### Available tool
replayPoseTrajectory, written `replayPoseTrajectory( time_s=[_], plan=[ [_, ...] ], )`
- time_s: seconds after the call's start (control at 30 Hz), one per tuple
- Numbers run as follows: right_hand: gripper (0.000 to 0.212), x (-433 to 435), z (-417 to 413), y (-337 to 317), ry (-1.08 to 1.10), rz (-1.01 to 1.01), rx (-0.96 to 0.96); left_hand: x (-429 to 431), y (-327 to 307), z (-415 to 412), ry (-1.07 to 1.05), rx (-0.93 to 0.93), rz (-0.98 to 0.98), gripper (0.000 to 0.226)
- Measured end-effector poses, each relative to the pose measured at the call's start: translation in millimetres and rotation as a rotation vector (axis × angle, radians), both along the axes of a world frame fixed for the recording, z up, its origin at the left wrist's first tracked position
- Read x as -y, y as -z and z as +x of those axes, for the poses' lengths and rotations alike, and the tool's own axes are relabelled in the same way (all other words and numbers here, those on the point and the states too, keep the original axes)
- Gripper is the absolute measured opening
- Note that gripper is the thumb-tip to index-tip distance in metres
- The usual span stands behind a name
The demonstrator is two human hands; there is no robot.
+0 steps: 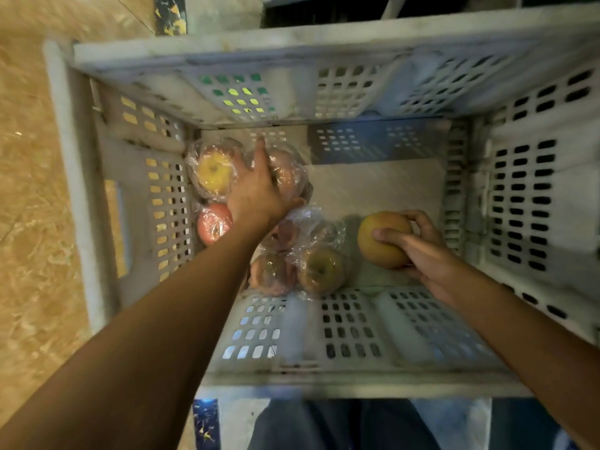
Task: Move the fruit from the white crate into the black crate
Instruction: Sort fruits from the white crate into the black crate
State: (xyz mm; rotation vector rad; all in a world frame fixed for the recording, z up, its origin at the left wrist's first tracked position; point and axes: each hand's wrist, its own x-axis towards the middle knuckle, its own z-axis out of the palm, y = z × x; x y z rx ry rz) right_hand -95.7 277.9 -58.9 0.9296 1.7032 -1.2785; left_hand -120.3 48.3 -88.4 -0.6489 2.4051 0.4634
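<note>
White perforated plastic crate (292, 43): film-wrapped apples (319, 271) not yet moved, at its left wall. Left grip (256, 190) curled round pink wrapped apple (289, 173); right grip (425, 251) clasps bare yellow-brown round fruit (380, 241) near crate's right wall. Black crate unseen.

I see wrapped fruit (214, 172) clustered in the crate (519, 190), left side; one loose fruit (384, 224) sits apart, right.

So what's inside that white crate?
In the white crate, several plastic-wrapped fruits lie at the left. The right hand grips a bare golden fruit. The left hand covers part of the pile, so the count is unclear.
</note>
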Motion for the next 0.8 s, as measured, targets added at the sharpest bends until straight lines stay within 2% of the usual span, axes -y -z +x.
replayPoseTrajectory(
  time_s=[0.1,0.2,0.3,0.43,0.53,0.7,0.8],
  plan=[
    [0.040,1,5,-28,0.005,0.009,0.016,4,-34,7,-0.025,-0.003,0.071,0.108],
    [0.043,0,9,-68,-0.015,0.004,0.035,11,-77,24,-0.102,-0.026,0.088,0.082],
    [0.045,0,16,-118,-0.037,0.030,0.045,12,-132,54,-0.156,-0.009,0.209,0.057],
    [0.047,7,21,-200,-0.155,0.133,-0.030,5,-228,92,-0.127,0.139,0.327,0.050],
    [0.047,10,29,-269,-0.233,0.196,-0.094,1,-301,111,-0.061,0.190,0.330,0.046],
    [0.040,9,48,-375,-0.227,0.195,-0.185,-10,-413,124,0.021,0.129,0.324,0.043],
    [0.041,0,61,-430,-0.150,0.159,-0.212,-14,-466,131,-0.019,0.025,0.358,0.033]
  ],
)
